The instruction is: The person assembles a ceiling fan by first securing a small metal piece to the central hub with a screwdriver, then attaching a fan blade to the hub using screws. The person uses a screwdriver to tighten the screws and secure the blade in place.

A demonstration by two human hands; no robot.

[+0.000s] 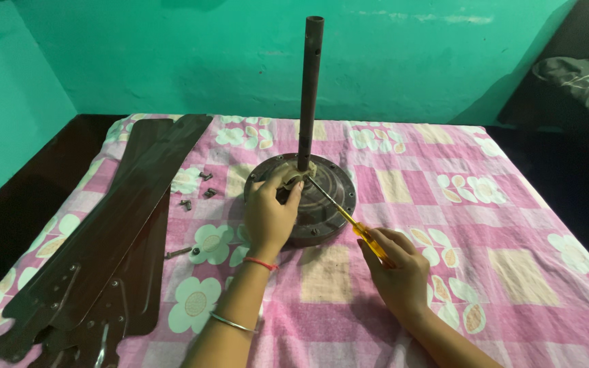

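The dark round fan motor (pixel 308 204) sits on the bed's pink flowered sheet (pixel 485 225), its rod (pixel 310 88) standing upright from the middle. The left hand (pixel 270 215) rests on the motor's near-left top, fingers curled by the rod's base, seemingly pinching a small part. The right hand (pixel 393 269), just right of the motor, is closed around a yellow-handled screwdriver (pixel 349 221) whose tip reaches the hub. Brown fan blades (pixel 103 238) lie stacked left, loose screws (pixel 202 187) between.
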